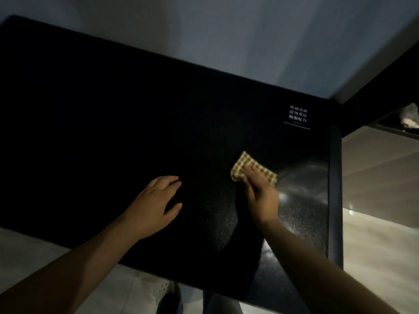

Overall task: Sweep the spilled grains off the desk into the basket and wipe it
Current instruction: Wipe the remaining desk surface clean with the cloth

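Observation:
The black glass desk (pixel 113 109) fills most of the view, dim and glossy. My right hand (pixel 260 196) presses a yellow checked cloth (pixel 243 165) flat on the desk's right part, fingers lying over it. A pale smeared streak (pixel 303 177) shows on the glass to the right of the cloth. My left hand (pixel 156 205) rests flat on the desk left of the cloth, fingers spread and holding nothing. No grains can be made out on the dark surface. A white perforated basket (pixel 163 288) peeks out below the desk's near edge.
White printed characters (pixel 298 116) mark the desk's far right corner. The desk's right edge (pixel 335 189) drops to a pale floor. A dark shelf (pixel 385 123) with a light crumpled object (pixel 410 118) stands at the right. A grey wall lies behind.

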Action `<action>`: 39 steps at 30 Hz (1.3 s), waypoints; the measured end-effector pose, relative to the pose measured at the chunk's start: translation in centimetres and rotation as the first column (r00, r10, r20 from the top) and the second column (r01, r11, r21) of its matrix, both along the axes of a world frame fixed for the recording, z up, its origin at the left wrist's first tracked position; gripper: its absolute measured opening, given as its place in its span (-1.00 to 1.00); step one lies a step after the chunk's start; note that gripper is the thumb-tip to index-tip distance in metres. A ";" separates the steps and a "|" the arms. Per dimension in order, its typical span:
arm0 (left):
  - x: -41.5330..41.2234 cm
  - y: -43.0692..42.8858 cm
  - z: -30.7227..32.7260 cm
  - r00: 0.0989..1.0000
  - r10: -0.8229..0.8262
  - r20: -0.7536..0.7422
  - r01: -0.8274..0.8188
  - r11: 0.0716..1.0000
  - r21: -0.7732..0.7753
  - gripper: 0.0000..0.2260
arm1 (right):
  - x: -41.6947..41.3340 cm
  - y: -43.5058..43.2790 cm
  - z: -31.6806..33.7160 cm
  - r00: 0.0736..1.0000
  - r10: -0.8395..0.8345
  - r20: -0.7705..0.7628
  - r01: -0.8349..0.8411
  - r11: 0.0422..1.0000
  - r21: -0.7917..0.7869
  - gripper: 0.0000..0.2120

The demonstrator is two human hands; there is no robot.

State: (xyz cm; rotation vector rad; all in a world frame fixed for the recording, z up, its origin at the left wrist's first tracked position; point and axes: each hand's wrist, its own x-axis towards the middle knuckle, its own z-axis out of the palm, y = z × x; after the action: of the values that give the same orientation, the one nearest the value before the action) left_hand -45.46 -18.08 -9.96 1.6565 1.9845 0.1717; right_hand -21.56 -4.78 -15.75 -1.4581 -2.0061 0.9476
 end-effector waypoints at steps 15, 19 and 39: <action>1.6 -5.5 0.0 0.996 -0.085 -0.014 0.085 0.996 0.007 -0.44 | 3.9 -5.4 2.7 0.952 -0.305 0.009 0.305 0.952 0.018 -0.76; 1.5 -7.2 -0.1 0.995 -0.091 -0.034 0.091 0.996 0.014 -0.45 | 3.2 -10.7 0.2 0.979 -0.201 0.037 0.201 0.980 -0.009 -0.71; 0.4 -14.2 -0.1 0.998 -0.041 -0.039 0.042 0.999 0.017 -0.46 | 1.7 -25.7 2.4 0.981 -0.181 -0.072 0.171 0.978 -0.122 -0.76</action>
State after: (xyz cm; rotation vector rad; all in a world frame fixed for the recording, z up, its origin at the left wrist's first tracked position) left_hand -45.10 -32.25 -10.06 1.7232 1.9805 0.1433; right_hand -19.82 -30.50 -13.31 -1.6010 -1.7559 1.0442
